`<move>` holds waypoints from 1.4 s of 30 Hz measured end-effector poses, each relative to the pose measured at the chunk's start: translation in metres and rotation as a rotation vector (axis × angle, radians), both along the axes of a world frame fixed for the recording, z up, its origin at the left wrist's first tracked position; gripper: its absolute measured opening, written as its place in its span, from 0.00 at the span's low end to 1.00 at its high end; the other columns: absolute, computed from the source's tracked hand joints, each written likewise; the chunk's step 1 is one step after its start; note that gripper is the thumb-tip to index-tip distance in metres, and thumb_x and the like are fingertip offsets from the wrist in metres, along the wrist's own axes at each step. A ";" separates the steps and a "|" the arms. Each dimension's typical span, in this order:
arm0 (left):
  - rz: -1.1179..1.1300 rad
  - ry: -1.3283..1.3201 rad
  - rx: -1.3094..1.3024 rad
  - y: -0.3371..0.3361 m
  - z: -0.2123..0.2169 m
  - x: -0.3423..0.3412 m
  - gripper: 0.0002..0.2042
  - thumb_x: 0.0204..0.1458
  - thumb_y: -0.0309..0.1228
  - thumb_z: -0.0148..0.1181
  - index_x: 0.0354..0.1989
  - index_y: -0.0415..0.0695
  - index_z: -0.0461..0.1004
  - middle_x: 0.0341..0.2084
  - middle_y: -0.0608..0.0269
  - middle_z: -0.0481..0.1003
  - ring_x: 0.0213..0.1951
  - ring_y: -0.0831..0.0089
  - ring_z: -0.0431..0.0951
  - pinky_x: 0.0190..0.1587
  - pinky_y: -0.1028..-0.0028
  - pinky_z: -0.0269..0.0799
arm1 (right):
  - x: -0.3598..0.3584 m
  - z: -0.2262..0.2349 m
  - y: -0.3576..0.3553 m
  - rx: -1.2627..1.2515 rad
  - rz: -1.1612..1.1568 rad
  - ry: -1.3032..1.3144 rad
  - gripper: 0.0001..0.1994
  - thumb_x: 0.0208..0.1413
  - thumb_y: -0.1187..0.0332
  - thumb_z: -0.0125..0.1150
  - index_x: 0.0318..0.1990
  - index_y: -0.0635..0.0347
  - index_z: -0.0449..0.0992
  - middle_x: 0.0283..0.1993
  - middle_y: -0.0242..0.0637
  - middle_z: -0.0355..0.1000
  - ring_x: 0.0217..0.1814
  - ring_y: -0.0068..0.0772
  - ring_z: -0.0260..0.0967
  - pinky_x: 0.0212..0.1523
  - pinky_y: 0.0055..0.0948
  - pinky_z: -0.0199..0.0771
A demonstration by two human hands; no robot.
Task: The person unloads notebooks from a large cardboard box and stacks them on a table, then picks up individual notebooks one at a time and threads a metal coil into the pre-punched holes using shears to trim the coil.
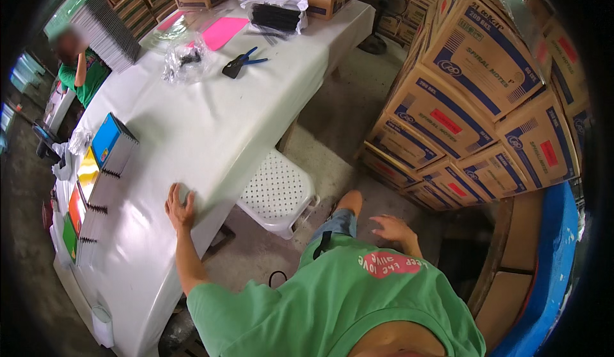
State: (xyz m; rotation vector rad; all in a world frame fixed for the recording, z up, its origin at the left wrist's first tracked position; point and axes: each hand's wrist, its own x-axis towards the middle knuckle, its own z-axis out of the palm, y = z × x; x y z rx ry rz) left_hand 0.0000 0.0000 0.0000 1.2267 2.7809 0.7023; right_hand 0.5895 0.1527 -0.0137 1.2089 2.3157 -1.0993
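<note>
Green shirt (332, 293); left hand (180, 208) flat on table (211, 126)

The person's left hand (180, 207) lies flat, fingers spread, on the edge of the long table covered in white cloth (211, 120), left of centre in the frame. The right hand (391, 228) hangs open in the air at lower centre, above the grey floor, touching nothing. A white perforated plastic stool (277, 192) stands between the two hands. Stacks of colourful spiral-bound notebooks (96, 178) line the table's left edge. Brown cardboard cartons with blue print (473, 95) are piled at the right.
</note>
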 end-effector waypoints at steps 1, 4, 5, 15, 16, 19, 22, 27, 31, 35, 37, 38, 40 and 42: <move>0.005 -0.001 0.016 -0.003 -0.002 0.001 0.27 0.51 0.48 0.53 0.58 0.48 0.63 0.61 0.59 0.59 0.63 0.66 0.55 0.65 0.63 0.41 | -0.010 -0.002 0.004 0.006 0.030 0.053 0.27 0.53 0.55 0.56 0.59 0.54 0.63 0.58 0.48 0.63 0.61 0.49 0.59 0.60 0.39 0.58; -0.005 0.049 0.002 -0.003 0.010 -0.004 0.27 0.51 0.46 0.54 0.57 0.45 0.64 0.59 0.58 0.61 0.62 0.63 0.57 0.64 0.64 0.43 | -0.028 -0.004 0.032 -0.142 0.050 0.219 0.25 0.54 0.56 0.55 0.58 0.55 0.64 0.56 0.48 0.65 0.60 0.49 0.60 0.59 0.38 0.60; -0.028 0.033 0.006 -0.003 0.011 -0.003 0.27 0.51 0.46 0.55 0.56 0.43 0.65 0.58 0.57 0.63 0.60 0.61 0.59 0.62 0.64 0.47 | -0.026 -0.005 0.038 -0.213 0.031 0.257 0.25 0.54 0.57 0.55 0.58 0.55 0.64 0.55 0.48 0.66 0.59 0.49 0.60 0.58 0.38 0.60; 0.618 0.242 0.621 0.206 -0.013 0.055 0.18 0.59 0.37 0.48 0.53 0.39 0.67 0.53 0.48 0.60 0.56 0.55 0.60 0.56 0.59 0.58 | -0.145 0.144 0.399 0.268 0.165 0.407 0.24 0.52 0.63 0.57 0.57 0.57 0.66 0.52 0.47 0.66 0.55 0.48 0.63 0.56 0.38 0.63; 0.552 0.248 0.703 0.259 -0.004 0.057 0.18 0.58 0.36 0.50 0.53 0.40 0.67 0.54 0.49 0.58 0.57 0.55 0.59 0.57 0.58 0.57 | -0.171 0.170 0.441 0.387 0.210 0.529 0.22 0.52 0.64 0.57 0.56 0.58 0.66 0.53 0.47 0.65 0.55 0.47 0.63 0.57 0.38 0.62; 0.206 0.181 0.750 0.402 0.072 0.063 0.19 0.53 0.32 0.55 0.53 0.41 0.67 0.56 0.49 0.58 0.60 0.53 0.57 0.59 0.57 0.54 | -0.217 0.259 0.538 0.538 0.136 0.636 0.22 0.52 0.64 0.59 0.55 0.56 0.67 0.54 0.45 0.66 0.55 0.45 0.64 0.57 0.35 0.63; -0.254 0.342 0.793 0.506 0.154 0.028 0.20 0.46 0.28 0.61 0.50 0.44 0.70 0.55 0.47 0.61 0.58 0.52 0.61 0.58 0.57 0.57 | -0.235 0.323 0.616 0.654 0.110 0.726 0.22 0.51 0.64 0.61 0.55 0.52 0.69 0.51 0.38 0.68 0.49 0.30 0.66 0.52 0.31 0.67; -0.437 0.349 0.865 0.652 0.270 -0.017 0.14 0.45 0.26 0.61 0.43 0.42 0.74 0.47 0.51 0.68 0.51 0.55 0.66 0.55 0.63 0.60 | -0.265 0.373 0.741 0.157 0.080 1.291 0.23 0.55 0.59 0.57 0.55 0.59 0.68 0.55 0.36 0.66 0.55 0.28 0.64 0.54 0.28 0.65; -0.638 0.037 0.969 0.772 0.318 -0.015 0.20 0.43 0.30 0.64 0.47 0.43 0.72 0.49 0.50 0.66 0.53 0.53 0.66 0.57 0.61 0.59 | -0.350 0.386 0.848 -0.063 -0.336 1.350 0.17 0.55 0.61 0.55 0.49 0.60 0.71 0.50 0.39 0.70 0.48 0.30 0.69 0.49 0.32 0.70; -0.914 0.188 0.538 0.867 0.294 -0.004 0.44 0.30 0.42 0.73 0.60 0.50 0.57 0.59 0.47 0.55 0.60 0.46 0.55 0.58 0.51 0.56 | -0.411 0.300 0.958 -0.452 -0.574 0.887 0.12 0.51 0.64 0.52 0.37 0.63 0.74 0.34 0.41 0.74 0.36 0.36 0.73 0.42 0.36 0.75; -0.934 0.291 0.305 0.890 0.273 0.001 0.51 0.23 0.45 0.75 0.62 0.53 0.53 0.60 0.47 0.52 0.61 0.43 0.51 0.57 0.46 0.55 | -0.425 0.255 0.972 -0.474 -0.675 0.666 0.12 0.49 0.68 0.46 0.37 0.67 0.72 0.35 0.49 0.74 0.36 0.47 0.74 0.41 0.43 0.77; -0.889 0.320 0.186 0.885 0.260 -0.009 0.53 0.21 0.46 0.76 0.62 0.53 0.53 0.61 0.47 0.52 0.61 0.42 0.50 0.57 0.45 0.54 | -0.450 0.243 0.954 -0.463 -0.754 0.585 0.15 0.51 0.68 0.44 0.40 0.70 0.71 0.42 0.56 0.71 0.39 0.55 0.72 0.42 0.49 0.76; -0.850 0.285 0.192 0.888 0.237 -0.004 0.54 0.17 0.46 0.77 0.62 0.54 0.54 0.60 0.48 0.52 0.61 0.42 0.49 0.56 0.43 0.54 | -0.460 0.225 0.945 -0.547 -0.828 0.488 0.21 0.54 0.66 0.39 0.51 0.72 0.65 0.53 0.61 0.64 0.52 0.59 0.66 0.47 0.54 0.72; -0.793 0.227 0.322 0.895 0.220 0.006 0.54 0.14 0.43 0.78 0.60 0.54 0.56 0.59 0.49 0.53 0.61 0.41 0.49 0.56 0.43 0.53 | -0.466 0.209 0.946 -0.680 -0.953 0.445 0.23 0.55 0.68 0.37 0.56 0.73 0.60 0.58 0.62 0.59 0.58 0.57 0.61 0.52 0.53 0.69</move>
